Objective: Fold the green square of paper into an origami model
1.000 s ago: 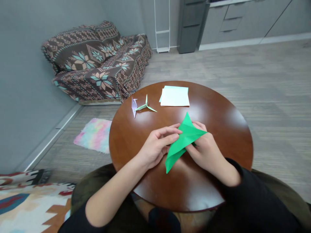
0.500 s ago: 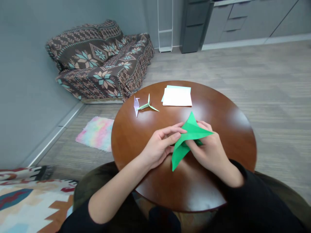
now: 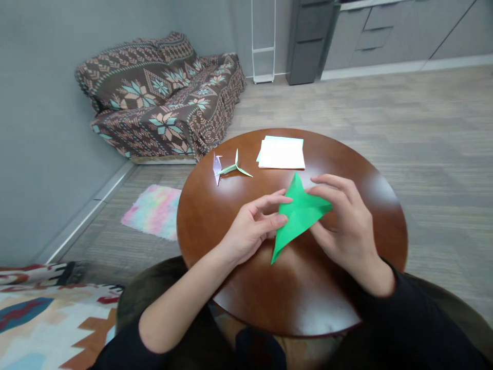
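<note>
Head view, green paper: we see the folded green paper (image 3: 302, 213) between our two hands over the near half of the round wooden table (image 3: 213, 221), three points showing; whether its lowest tip touches the wood, we cannot tell.
Our left hand (image 3: 248, 228): narrow, holding the green paper's left edge, thumb and a fingertip on the upper face.
Our right hand (image 3: 348, 228): fingers arched wide around the right-hand point, index fingertip at the upper edge, thumb partly hidden below; we cannot tell whether it grips.
Folded pieces: at the table's far left, a purple one (image 3: 216, 167) with a pale green three-armed one (image 3: 235, 167) up against it.
Sheets: a white stack (image 3: 283, 155) at the far edge, pale blue showing beneath.
Patterns: we make out flowers and zigzags on the sofa cover (image 3: 154, 103), pastel patches on the rug (image 3: 156, 210).
</note>
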`<state>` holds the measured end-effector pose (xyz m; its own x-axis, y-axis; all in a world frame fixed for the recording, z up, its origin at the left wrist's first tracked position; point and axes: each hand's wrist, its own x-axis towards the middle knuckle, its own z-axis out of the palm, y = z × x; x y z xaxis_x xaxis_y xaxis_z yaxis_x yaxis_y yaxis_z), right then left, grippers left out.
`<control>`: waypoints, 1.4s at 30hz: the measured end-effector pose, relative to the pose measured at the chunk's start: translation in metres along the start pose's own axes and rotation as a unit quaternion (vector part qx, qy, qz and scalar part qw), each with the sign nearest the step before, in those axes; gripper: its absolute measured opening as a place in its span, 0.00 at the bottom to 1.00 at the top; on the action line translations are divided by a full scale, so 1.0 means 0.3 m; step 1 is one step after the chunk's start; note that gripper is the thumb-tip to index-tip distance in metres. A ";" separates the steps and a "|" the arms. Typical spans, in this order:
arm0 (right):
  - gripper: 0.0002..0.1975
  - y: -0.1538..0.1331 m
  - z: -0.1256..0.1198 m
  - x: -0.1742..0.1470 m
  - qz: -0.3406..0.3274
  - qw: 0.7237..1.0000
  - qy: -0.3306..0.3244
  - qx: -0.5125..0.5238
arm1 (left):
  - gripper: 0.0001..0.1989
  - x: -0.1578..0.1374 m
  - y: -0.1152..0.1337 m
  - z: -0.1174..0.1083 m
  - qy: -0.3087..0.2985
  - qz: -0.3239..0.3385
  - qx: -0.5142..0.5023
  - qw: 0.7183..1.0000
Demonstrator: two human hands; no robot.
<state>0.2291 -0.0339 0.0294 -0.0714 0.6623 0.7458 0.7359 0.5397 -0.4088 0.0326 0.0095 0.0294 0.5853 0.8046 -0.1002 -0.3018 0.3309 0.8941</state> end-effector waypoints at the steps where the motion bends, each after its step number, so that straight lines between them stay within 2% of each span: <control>1: 0.18 -0.005 -0.005 0.004 0.002 1.000 -0.015 0.016 | 0.15 0.001 0.003 -0.002 0.007 0.006 0.000 1.000; 7: 0.15 -0.013 -0.020 0.008 0.032 0.983 -0.085 0.157 | 0.12 0.003 0.011 -0.015 0.040 0.039 0.011 0.998; 14: 0.07 0.002 0.002 0.001 0.065 0.986 -0.042 0.149 | 0.09 0.002 0.008 -0.020 0.045 0.050 0.040 0.997; 16: 0.12 0.007 0.007 0.000 0.084 0.984 -0.032 0.152 | 0.11 0.006 0.006 -0.022 0.046 0.060 0.036 0.996; 19: 0.21 0.013 0.016 -0.003 0.149 0.971 -0.007 0.185 | 0.14 0.015 0.001 -0.026 0.047 0.093 0.032 0.994; 22: 0.21 0.013 0.029 -0.005 0.211 0.950 0.015 0.230 | 0.16 0.020 -0.007 -0.029 0.050 0.116 0.038 0.991; 25: 0.16 0.010 0.036 -0.005 0.226 0.933 0.030 0.277 | 0.19 0.021 -0.013 -0.028 0.046 0.109 0.039 0.992; 28: 0.12 0.008 0.033 -0.005 0.230 0.919 0.017 0.320 | 0.25 0.017 -0.008 -0.023 0.042 0.084 0.034 0.995; 31: 0.11 0.004 0.026 -0.008 0.230 0.911 -0.025 0.341 | 0.33 0.011 0.005 -0.013 0.032 0.012 0.000 0.999; 34: 0.10 -0.007 0.025 -0.014 0.208 0.919 -0.073 0.328 | 0.42 0.006 0.010 -0.002 0.038 -0.050 -0.040 0.997; 38: 0.10 -0.028 0.038 -0.025 0.192 0.927 -0.098 0.308 | 0.45 0.006 -0.006 0.003 0.064 -0.025 -0.029 0.997; 40: 0.12 -0.038 0.045 -0.030 0.206 0.918 -0.097 0.326 | 0.44 0.007 -0.015 0.003 0.073 0.000 -0.020 0.997; 42: 0.13 -0.048 0.051 -0.032 0.237 0.896 -0.091 0.364 | 0.43 0.008 -0.020 0.002 0.077 0.017 -0.011 0.997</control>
<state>0.2090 -0.0401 0.0201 -0.0237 0.9449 0.3266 0.0822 0.3274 -0.9413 0.0362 0.0091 0.0240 0.4531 0.8808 -0.1374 -0.3360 0.3115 0.8889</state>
